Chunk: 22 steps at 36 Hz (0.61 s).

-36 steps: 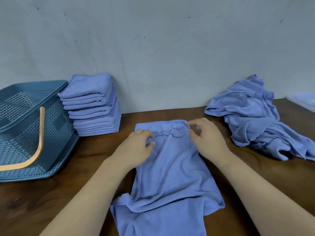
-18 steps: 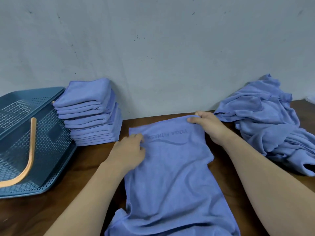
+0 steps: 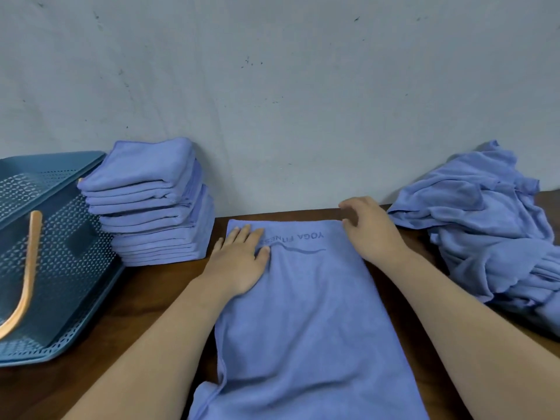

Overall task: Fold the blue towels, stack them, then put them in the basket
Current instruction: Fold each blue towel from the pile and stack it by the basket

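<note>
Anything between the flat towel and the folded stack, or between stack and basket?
Nothing visible. Bare table lies between the flat towel and the folded stack, and the stack stands right beside the basket.

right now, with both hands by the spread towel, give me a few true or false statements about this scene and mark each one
1. The left hand lies flat on the spread towel. True.
2. The folded stack sits inside the basket. False: it stands on the table beside the basket, against the wall.
3. The unfolded towel pile lies to the right of the spread towel. True.
4. The lettering on the spread towel reads upright from the camera. False: it appears upside down.
5. The right hand is inside the basket. False: it is at the spread towel's far right corner.
</note>
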{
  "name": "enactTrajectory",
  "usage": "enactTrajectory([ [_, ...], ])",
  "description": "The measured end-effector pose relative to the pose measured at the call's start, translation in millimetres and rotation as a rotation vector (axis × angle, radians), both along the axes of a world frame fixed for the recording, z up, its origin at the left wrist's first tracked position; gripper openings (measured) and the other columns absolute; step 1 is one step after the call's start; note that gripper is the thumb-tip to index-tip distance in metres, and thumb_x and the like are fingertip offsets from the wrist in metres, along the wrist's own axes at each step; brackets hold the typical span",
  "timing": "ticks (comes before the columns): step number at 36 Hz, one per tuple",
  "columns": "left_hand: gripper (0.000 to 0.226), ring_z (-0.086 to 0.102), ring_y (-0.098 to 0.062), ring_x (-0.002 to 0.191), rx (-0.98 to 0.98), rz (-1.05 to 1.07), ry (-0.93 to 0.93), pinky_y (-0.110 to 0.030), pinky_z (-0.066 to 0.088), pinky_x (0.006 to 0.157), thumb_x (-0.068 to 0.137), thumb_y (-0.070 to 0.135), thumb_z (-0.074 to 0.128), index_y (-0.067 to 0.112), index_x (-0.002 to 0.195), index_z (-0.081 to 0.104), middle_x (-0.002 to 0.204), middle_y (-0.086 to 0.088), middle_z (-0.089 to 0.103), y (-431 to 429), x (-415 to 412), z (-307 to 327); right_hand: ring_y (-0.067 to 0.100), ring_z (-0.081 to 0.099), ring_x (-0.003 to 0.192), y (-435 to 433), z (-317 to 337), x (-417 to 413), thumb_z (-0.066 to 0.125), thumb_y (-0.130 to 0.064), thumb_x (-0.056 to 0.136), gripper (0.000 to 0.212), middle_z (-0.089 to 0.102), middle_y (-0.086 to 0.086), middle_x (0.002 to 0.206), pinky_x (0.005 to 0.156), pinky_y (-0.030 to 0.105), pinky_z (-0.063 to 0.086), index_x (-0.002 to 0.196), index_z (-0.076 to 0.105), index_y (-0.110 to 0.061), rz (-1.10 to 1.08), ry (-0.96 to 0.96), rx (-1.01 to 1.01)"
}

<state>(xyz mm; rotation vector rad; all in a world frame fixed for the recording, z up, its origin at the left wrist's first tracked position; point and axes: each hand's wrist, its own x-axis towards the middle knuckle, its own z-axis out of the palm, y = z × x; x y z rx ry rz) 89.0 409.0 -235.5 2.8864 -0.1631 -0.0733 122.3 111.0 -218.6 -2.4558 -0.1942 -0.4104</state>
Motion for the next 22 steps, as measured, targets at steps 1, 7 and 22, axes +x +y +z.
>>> enactTrajectory([
  [1, 0.063, -0.004, -0.018, 0.164, -0.011, 0.005, -0.007, -0.047, 0.003, 0.132, 0.109, 0.061, 0.023, 0.038, 0.168, 0.014, 0.178, 0.006, 0.002, 0.9, -1.0, 0.2, 0.025, 0.061, 0.118, 4.6, -1.7, -7.5, 0.06, -0.01, 0.099, 0.038, 0.058, 0.006, 0.138, 0.094, 0.025, 0.041, 0.136, 0.065, -0.016, 0.026, -0.009, -0.031],
  [7, 0.072, -0.009, -0.024, 0.164, 0.025, 0.008, 0.021, -0.047, 0.003, 0.132, 0.104, 0.071, 0.023, 0.041, 0.168, 0.009, 0.178, 0.0, -0.003, 3.8, 0.8, 2.4, 0.023, 0.023, 0.158, 28.0, -29.0, -40.6, 0.039, -0.057, 0.107, 0.065, 0.027, 0.004, 0.171, 0.126, 0.043, 0.025, 0.162, 0.035, -0.022, 0.108, 0.192, -0.361],
  [22, 0.087, 0.006, -0.023, 0.163, -0.045, 0.026, -0.069, -0.045, 0.01, 0.131, 0.095, 0.084, 0.033, 0.035, 0.166, 0.021, 0.176, 0.003, 0.014, 5.1, 35.0, 1.1, 0.008, -0.008, 0.162, -2.1, -13.0, 11.6, 0.025, -0.1, 0.078, 0.095, -0.006, -0.017, 0.176, 0.13, 0.05, -0.002, 0.162, 0.009, -0.059, 0.127, 0.372, -0.442],
])
